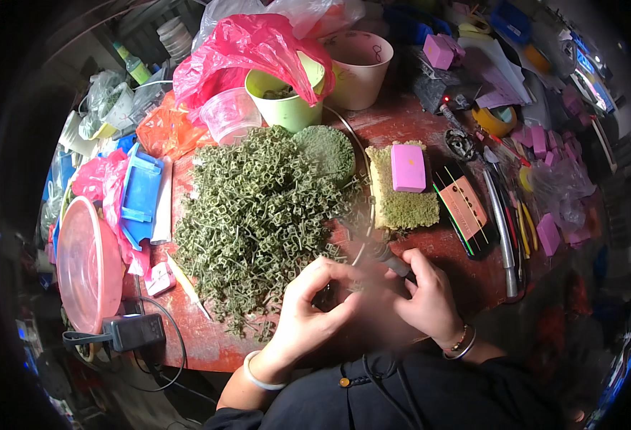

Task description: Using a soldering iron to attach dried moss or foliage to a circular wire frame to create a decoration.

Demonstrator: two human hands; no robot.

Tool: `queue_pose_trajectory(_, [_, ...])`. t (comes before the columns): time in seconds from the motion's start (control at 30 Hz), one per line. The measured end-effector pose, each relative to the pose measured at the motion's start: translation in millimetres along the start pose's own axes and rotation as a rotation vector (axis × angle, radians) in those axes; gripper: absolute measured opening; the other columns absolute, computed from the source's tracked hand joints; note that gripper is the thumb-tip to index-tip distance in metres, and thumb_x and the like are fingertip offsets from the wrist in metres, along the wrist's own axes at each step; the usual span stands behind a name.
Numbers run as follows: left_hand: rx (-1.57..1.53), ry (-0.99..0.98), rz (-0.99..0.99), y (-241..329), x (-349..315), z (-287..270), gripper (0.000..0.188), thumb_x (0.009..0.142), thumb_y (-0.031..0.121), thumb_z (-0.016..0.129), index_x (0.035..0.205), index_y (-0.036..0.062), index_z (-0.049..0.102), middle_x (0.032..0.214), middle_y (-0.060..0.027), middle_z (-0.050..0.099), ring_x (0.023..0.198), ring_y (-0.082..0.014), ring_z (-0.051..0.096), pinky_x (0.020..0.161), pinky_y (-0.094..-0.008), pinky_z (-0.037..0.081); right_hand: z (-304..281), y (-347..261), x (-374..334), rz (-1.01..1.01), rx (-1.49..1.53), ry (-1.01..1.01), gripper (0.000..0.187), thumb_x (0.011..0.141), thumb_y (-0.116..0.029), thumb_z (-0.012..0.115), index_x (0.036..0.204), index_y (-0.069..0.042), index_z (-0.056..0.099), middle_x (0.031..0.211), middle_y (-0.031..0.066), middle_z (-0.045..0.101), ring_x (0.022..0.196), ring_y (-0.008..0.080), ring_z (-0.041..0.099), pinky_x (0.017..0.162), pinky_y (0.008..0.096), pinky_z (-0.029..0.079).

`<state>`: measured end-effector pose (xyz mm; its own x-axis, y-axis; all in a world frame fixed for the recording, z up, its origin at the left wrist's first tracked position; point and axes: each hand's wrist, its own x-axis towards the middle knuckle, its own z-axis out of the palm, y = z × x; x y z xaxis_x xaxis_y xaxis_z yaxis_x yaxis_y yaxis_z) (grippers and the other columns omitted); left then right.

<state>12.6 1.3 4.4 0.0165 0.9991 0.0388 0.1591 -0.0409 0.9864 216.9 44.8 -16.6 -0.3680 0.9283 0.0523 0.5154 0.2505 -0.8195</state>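
My left hand is closed in a pinch at the table's front edge, thumb and forefinger almost meeting. What sits between those fingertips is too small and blurred to make out. Facing it, my right hand grips a dark cylindrical tool, slanted up and to the left. A pale thin cable runs down the table toward the tool. Just beyond my left hand spreads a big heap of small, angular green pieces. A smudgy blur partly hides the space between my hands.
Beyond the heap stand a light green bucket and a white bucket, with a pink plastic bag. Right of centre, a pink block lies on a greenish crusted slab. Pliers and long tools lie farther right; a power bank sits left.
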Motion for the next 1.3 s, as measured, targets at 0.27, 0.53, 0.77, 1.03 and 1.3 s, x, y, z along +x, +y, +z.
queue_pose_trajectory(0.27, [-0.601,-0.147,-0.228,-10,-2,-6,0.024,0.088,0.008,0.07,0.108,0.0029,0.058,0.094,-0.0078,0.064,0.072,-0.0097,0.061,0.05,-0.0195,0.045,-18,8,-5,-0.076,0.005,-0.042,0.051,0.071,-0.015,0.085,0.106,-0.004,0.05,0.086,0.0087,0.065,0.073,0.0255,0.067,0.06,0.034,0.052])
queue_pose_trajectory(0.53, [-0.96,-0.175,-0.265,-8,-1,-5,0.023,0.088,0.011,0.072,0.105,0.0024,0.059,0.099,-0.011,0.063,0.081,-0.014,0.063,0.052,-0.0213,0.048,-16,3,-1,-0.005,-0.034,-0.065,0.046,0.075,-0.013,0.081,0.106,-0.003,0.05,0.088,0.0116,0.064,0.074,0.0231,0.067,0.059,0.0328,0.054])
queue_pose_trajectory(0.77, [-0.481,-0.05,-0.365,-3,0,-1,0.027,0.086,0.006,0.073,0.111,0.0045,0.061,0.101,-0.0034,0.063,0.08,-0.005,0.06,0.056,-0.0192,0.049,-28,-5,11,0.164,0.595,-0.195,0.033,0.077,-0.003,0.08,0.1,-0.004,0.056,0.093,0.0009,0.066,0.066,-0.0009,0.047,0.056,0.016,0.04])
queue_pose_trajectory(1.03, [-0.329,-0.254,-0.089,-14,3,-2,0.031,0.081,-0.002,0.074,0.111,0.0011,0.067,0.105,-0.0081,0.065,0.101,-0.0146,0.06,0.088,-0.0278,0.049,-26,-17,14,0.246,1.018,-0.379,0.039,0.079,0.004,0.075,0.11,-0.008,0.054,0.103,-0.0015,0.064,0.064,-0.0041,0.037,0.058,0.0122,0.031])
queue_pose_trajectory(1.3, [-0.472,-0.007,-0.22,-6,-2,3,0.019,0.083,0.0,0.071,0.099,0.0006,0.062,0.103,-0.0095,0.065,0.094,-0.015,0.063,0.083,-0.0286,0.052,-25,-12,7,0.02,0.528,-0.093,0.03,0.084,-0.012,0.078,0.107,-0.004,0.061,0.083,-0.0056,0.064,0.059,-0.0016,0.038,0.052,0.0171,0.032])
